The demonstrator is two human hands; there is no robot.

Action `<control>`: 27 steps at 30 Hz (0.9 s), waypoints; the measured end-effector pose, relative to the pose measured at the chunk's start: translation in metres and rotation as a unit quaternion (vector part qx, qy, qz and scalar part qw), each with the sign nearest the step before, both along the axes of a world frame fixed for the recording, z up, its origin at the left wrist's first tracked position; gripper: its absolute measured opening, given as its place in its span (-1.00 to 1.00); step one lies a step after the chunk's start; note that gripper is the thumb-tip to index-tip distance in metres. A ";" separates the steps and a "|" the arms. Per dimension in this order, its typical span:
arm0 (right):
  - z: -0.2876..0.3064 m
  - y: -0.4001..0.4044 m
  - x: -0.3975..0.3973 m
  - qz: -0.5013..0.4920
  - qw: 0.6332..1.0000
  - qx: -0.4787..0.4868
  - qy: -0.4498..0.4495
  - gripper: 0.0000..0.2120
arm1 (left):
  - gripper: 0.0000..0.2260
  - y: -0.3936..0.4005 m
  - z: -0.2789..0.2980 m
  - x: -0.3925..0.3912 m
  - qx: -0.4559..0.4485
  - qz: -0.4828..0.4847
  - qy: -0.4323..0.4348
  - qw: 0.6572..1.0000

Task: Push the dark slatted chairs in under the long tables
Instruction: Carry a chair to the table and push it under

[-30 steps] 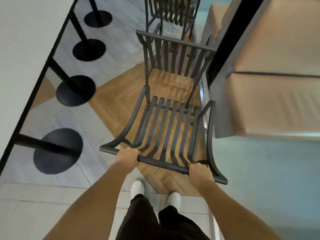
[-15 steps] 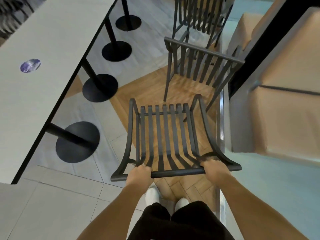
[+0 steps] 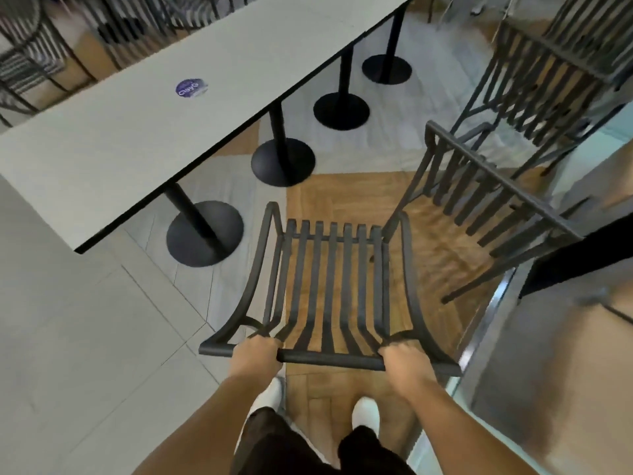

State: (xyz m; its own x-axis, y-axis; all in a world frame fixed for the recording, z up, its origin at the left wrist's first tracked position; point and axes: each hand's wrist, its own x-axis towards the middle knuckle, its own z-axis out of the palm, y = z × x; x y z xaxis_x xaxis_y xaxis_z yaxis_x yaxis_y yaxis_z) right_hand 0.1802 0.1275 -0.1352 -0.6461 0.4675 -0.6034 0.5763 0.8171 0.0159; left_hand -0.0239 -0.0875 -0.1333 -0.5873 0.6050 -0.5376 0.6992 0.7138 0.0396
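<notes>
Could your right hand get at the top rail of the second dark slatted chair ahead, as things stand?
Probably not yet: the right hand is closed around the held dark slatted chair's top rail, whose seat lies between it and the second dark slatted chair's rail.

Dark slatted chair (image 3: 329, 286) out from long worktop (image 3: 154, 118).
Upright, back rail nearest cam; 2nd chair (image 3: 486, 204) just beside, to the right, angled.

Single head cam, steep downward look, close over chair (image 3: 329, 286); long counter (image 3: 144, 132) upper left.
</notes>
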 end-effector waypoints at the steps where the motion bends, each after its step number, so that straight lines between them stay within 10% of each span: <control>1: -0.001 0.007 0.000 0.017 1.000 0.001 0.001 -0.68 | -0.75 0.001 0.000 0.007 0.001 0.021 0.000 1.000; 27: 0.006 0.127 -0.161 0.275 0.961 0.013 -0.014 -0.53 | -0.76 0.047 -0.013 -0.003 -0.011 0.206 -0.037 0.978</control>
State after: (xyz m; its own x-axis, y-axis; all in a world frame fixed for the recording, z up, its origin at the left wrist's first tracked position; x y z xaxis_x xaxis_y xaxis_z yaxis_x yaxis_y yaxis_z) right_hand 0.0196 0.2541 -0.1294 -0.7831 0.0756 -0.6173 0.0565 0.9971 0.0505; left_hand -0.0270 -0.0405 -0.1463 -0.7373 0.3141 -0.5981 0.3488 0.9352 0.0612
